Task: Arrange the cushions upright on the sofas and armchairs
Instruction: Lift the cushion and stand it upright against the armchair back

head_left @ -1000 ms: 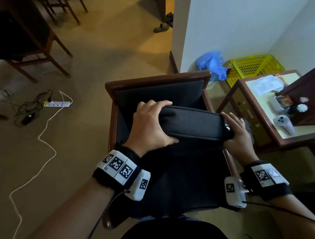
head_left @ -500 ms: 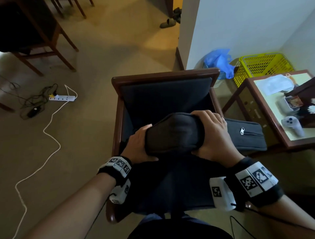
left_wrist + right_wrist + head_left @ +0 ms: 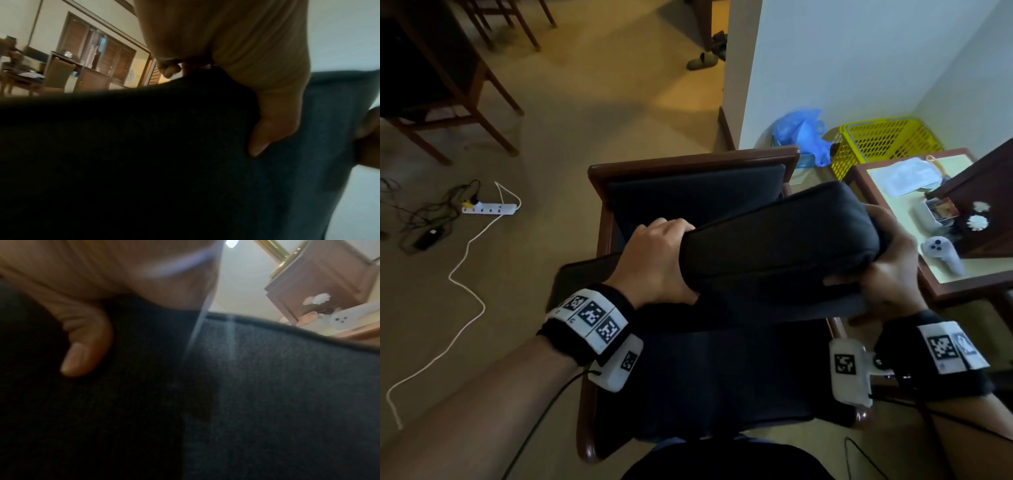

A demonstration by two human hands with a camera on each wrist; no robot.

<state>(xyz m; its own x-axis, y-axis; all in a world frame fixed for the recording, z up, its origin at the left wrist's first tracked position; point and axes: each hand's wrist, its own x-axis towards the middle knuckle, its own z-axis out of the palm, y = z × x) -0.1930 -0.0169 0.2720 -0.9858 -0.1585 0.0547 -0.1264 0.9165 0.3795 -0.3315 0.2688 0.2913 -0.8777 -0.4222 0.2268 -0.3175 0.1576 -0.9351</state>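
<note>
We hold the cushion (image 3: 774, 236) lengthwise between us, left hand (image 3: 654, 263) and right hand (image 3: 890, 267) each gripping one end.

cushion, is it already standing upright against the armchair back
No. In the head view both the left hand and right hand hold the cushion tilted in the air above the armchair seat.

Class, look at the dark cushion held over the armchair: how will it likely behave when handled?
The dark cushion probably yields: the left hand's thumb dents its fabric. It likely holds its shape, spanning between left and right hand without sagging. It seems light, since both hands hold it clear of the armchair.
</note>
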